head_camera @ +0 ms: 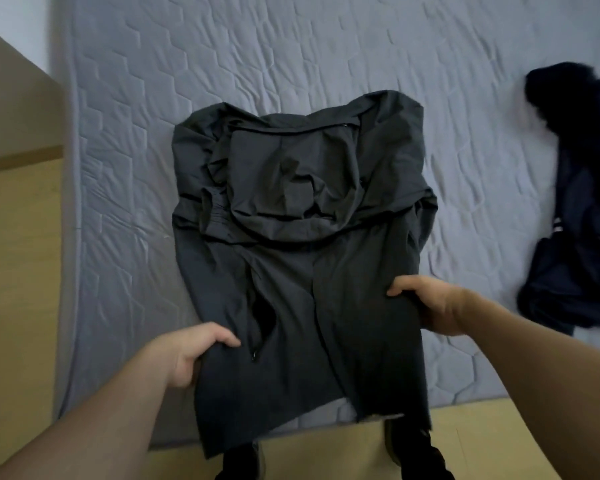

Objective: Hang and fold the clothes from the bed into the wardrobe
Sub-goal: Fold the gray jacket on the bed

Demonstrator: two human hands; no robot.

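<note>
A bed (125,174) with a pale grey quilted cover fills most of the view from above, with light wooden floor (18,271) beside it and along its near edge. A dark grey jacket (291,237) lies on the bed near that edge, and everything else is placed relative to it. Its long axis runs straight away from the person; the far end is bunched and folded over on itself, while the near hem hangs off the bed edge toward the person's feet.

The left hand (187,355) grips the jacket's near left side, thumb on top and fingers curled under the cloth. The right hand (430,306) grips the near right side the same way, a little farther up the jacket. Both hands sit about equally close — one on each long edge — so the likely next move is to lift or fold the near half forward along that axis.

A second garment, dark navy (575,202), lies crumpled well to the jacket's right, apart from it.

No brand, label or writing can be read; a small zip pull shows near the left hand.
</note>
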